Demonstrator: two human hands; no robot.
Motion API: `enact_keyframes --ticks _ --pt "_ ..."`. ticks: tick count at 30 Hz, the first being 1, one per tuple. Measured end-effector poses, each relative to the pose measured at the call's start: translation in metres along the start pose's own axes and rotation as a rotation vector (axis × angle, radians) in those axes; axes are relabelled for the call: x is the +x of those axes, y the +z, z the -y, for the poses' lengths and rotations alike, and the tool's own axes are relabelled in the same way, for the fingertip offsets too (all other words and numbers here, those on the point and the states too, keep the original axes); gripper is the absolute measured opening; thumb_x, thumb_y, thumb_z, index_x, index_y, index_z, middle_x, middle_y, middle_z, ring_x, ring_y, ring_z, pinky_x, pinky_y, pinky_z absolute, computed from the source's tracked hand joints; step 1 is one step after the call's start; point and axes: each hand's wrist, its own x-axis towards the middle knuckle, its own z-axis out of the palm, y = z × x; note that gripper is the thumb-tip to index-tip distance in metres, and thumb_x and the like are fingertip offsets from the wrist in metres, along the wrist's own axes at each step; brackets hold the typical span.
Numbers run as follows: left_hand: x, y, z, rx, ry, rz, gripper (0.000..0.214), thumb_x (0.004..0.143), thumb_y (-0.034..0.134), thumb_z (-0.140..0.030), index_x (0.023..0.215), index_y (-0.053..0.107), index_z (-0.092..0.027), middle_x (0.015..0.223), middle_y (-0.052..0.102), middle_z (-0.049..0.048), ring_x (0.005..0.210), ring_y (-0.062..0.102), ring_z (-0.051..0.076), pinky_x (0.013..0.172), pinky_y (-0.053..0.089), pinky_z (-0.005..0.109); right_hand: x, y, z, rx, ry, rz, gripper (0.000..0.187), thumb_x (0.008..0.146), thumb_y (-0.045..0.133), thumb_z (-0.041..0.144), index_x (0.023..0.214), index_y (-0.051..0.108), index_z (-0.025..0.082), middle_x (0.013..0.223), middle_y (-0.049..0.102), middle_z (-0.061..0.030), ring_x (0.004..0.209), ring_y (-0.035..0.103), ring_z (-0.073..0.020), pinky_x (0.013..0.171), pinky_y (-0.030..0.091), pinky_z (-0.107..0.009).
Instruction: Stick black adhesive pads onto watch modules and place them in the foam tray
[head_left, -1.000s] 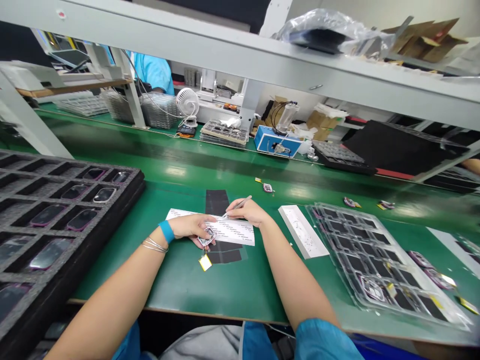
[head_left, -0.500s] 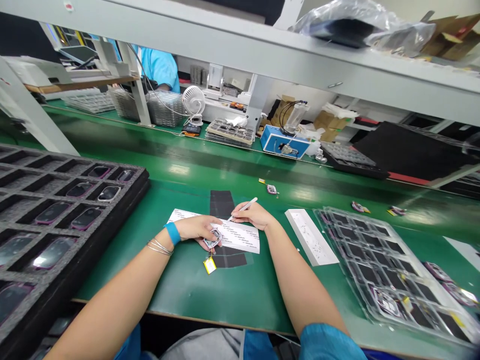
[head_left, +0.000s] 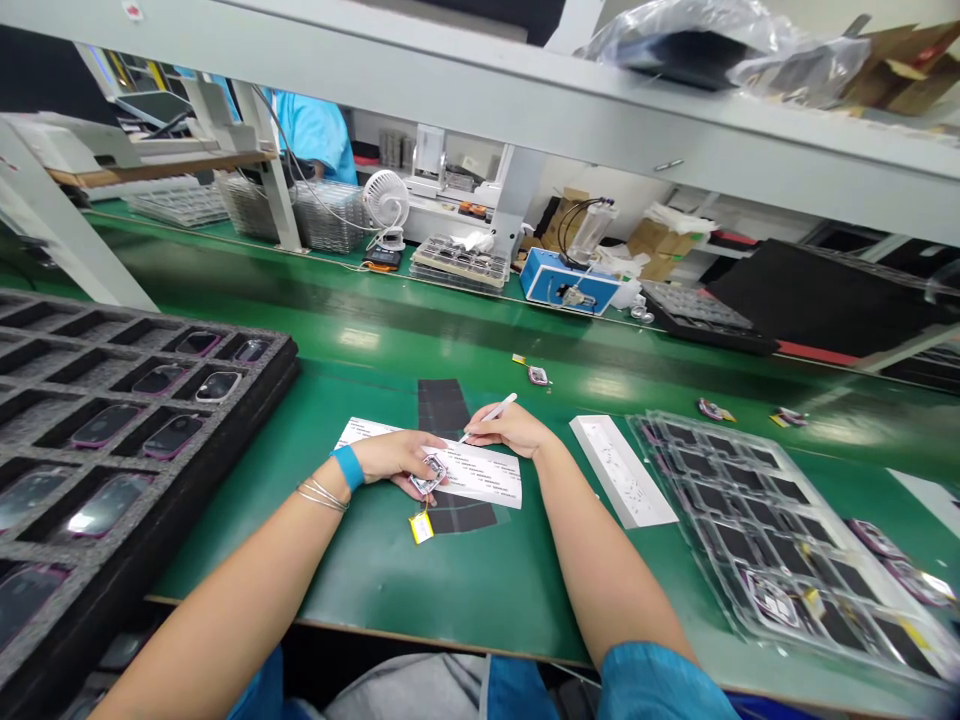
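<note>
My left hand (head_left: pixel 401 460) grips a small opened device housing with a circuit board (head_left: pixel 428 474) inside. From it a yellow-edged battery (head_left: pixel 421 526) hangs by thin wires over the green mat. Pinched in my right hand (head_left: pixel 514 430) is a pair of white tweezers (head_left: pixel 495 409), its tip pointing down and left near the sheet. Under both hands lies a white label sheet (head_left: pixel 484 477) printed with rows of small dark text. A black strip (head_left: pixel 442 405) runs beneath that sheet.
A grey foam tray (head_left: pixel 262 365) with device housings stands at left. On the right are a white block (head_left: pixel 622 470) and stacked clear trays (head_left: pixel 720 480) with dark pads. Loose housings lie on the green belt (head_left: pixel 450 340) behind. A shelf beam crosses above; a person in blue (head_left: pixel 315 130) is beyond.
My right hand and the tweezers have shifted very slightly. The left hand still holds the housing, which is turned a little. Nothing was let go.
</note>
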Motion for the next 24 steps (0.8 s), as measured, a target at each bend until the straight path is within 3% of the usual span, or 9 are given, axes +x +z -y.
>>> enact_keyframes --ticks 10,17,21,24 --pt "-0.002 0.002 0.000 -0.009 0.021 -0.012 0.077 0.063 0.077 -0.019 0.131 0.041 -0.014 0.092 0.070 0.0132 0.066 0.070 0.021 0.062 0.056 0.030 0.001 0.007 -0.002 0.011 0.003 -0.005 0.027 0.050 0.086 0.020 0.068 0.069 0.009 0.066 0.071 -0.0089 0.066 0.070 -0.0175 0.062 0.059 -0.018" --pt "-0.002 0.004 -0.002 0.004 -0.005 -0.053 0.084 0.062 0.077 -0.017 0.135 0.036 -0.011 0.093 0.070 0.0154 0.067 0.070 0.022 0.064 0.057 0.032 -0.007 0.005 0.002 0.060 -0.022 -0.057 0.035 0.046 0.087 0.022 0.073 0.068 0.011 0.073 0.072 -0.0080 0.070 0.070 -0.0186 0.065 0.059 -0.024" --pt "-0.008 0.005 -0.008 -0.043 -0.011 -0.052 0.076 0.061 0.078 -0.017 0.129 0.044 -0.012 0.090 0.070 0.0143 0.068 0.070 0.023 0.061 0.057 0.030 -0.030 0.013 0.010 0.198 -0.132 -0.173 0.034 0.051 0.086 0.025 0.077 0.067 0.014 0.076 0.073 -0.0061 0.076 0.070 -0.0188 0.081 0.055 -0.033" --pt "-0.017 0.014 -0.018 -0.137 0.053 -0.113 0.055 0.064 0.076 -0.018 0.115 0.056 -0.009 0.096 0.069 0.0156 0.074 0.070 0.023 0.066 0.057 0.030 -0.050 0.031 0.014 0.325 -0.301 -0.237 0.030 0.056 0.084 0.031 0.077 0.066 0.018 0.079 0.073 -0.0027 0.081 0.069 -0.0181 0.091 0.050 -0.037"
